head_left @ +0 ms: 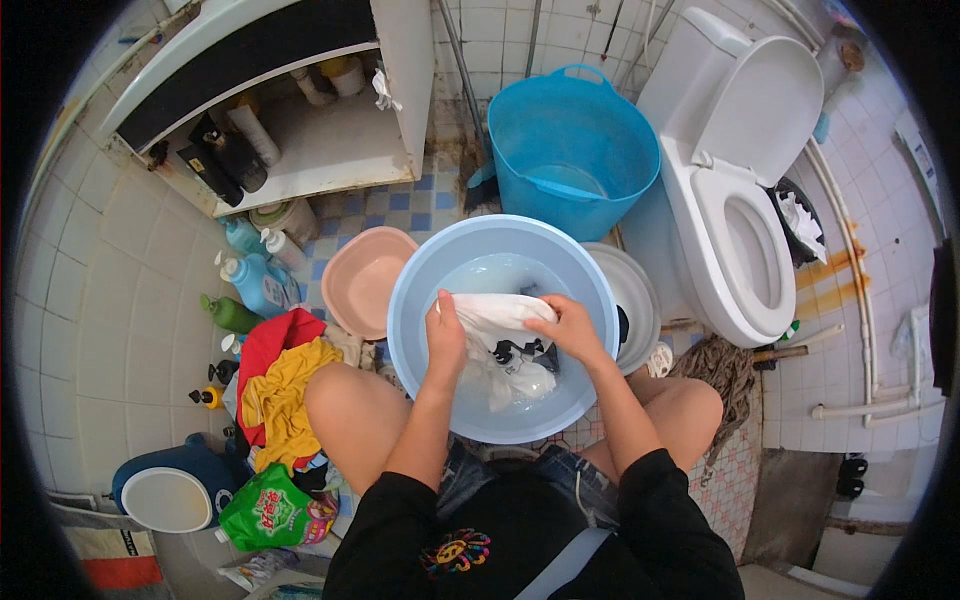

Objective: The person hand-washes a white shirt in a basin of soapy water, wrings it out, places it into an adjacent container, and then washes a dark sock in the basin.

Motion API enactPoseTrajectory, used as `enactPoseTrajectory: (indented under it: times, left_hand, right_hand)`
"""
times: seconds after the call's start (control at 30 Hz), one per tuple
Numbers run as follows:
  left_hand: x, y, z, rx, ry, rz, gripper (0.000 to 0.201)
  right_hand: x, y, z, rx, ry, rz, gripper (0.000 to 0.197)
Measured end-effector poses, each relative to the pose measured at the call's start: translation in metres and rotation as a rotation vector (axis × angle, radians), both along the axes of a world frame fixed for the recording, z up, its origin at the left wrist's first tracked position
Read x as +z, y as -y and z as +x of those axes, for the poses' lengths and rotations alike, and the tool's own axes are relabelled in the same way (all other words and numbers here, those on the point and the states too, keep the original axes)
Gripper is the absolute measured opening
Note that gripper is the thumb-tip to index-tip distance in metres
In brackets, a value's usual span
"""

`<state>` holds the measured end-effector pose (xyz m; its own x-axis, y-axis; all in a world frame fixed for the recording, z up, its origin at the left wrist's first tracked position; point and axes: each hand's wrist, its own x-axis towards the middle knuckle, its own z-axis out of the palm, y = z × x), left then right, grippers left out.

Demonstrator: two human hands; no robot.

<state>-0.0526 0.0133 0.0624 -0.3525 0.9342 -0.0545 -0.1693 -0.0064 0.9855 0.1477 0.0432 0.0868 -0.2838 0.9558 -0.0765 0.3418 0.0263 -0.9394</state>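
Note:
Both my hands hold a wet white cloth garment (490,309) stretched between them above a light blue basin (410,375). My left hand (445,335) is closed on its left end, and my right hand (566,328) pinches the right end. The lower part of the garment hangs into the water, where white fabric (520,380) spreads out. Black straps or dark fabric (520,350) show among the white in the water. Cloudy water fills the bottom of the basin, which stands between my knees.
A pink basin (368,280) and a white basin (640,300) flank the blue one. Behind stand a tall blue tub (575,150) and a toilet (745,240). Yellow clothes (290,400), bottles (262,285) and a green detergent pouch (268,510) lie left; a mop head (720,380) lies right.

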Motion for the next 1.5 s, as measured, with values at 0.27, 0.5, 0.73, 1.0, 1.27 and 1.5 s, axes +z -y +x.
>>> enactPoseTrajectory:
  times: [0.27,0.5,0.73,1.0,1.27,1.5]
  left_hand:
    - [0.022,-0.002,0.000,0.207,0.305,-0.005,0.041]
    - [0.030,-0.004,-0.018,0.166,0.310,-0.059,0.044]
    - [0.017,0.000,-0.020,0.047,0.273,-0.144,0.038]
    - [-0.011,0.002,0.015,-0.461,0.084,-0.155,0.015]
    - [-0.025,0.008,0.039,-0.287,0.711,-0.272,0.035]
    - [-0.038,0.027,0.073,-0.486,0.732,-0.336,0.045]
  right_hand:
    - [-0.022,-0.011,0.027,0.267,0.072,-0.212,0.026]
    - [-0.039,-0.008,0.028,0.044,-0.256,-0.231,0.019]
    - [0.025,0.001,0.031,0.251,-0.328,-0.307,0.025]
    - [-0.018,-0.012,0.022,-0.202,-0.535,-0.422,0.034]
    - [-0.032,0.047,-0.053,0.111,-0.051,0.281,0.052]
    - [-0.067,0.016,-0.026,-0.112,-0.299,-0.137,0.050]
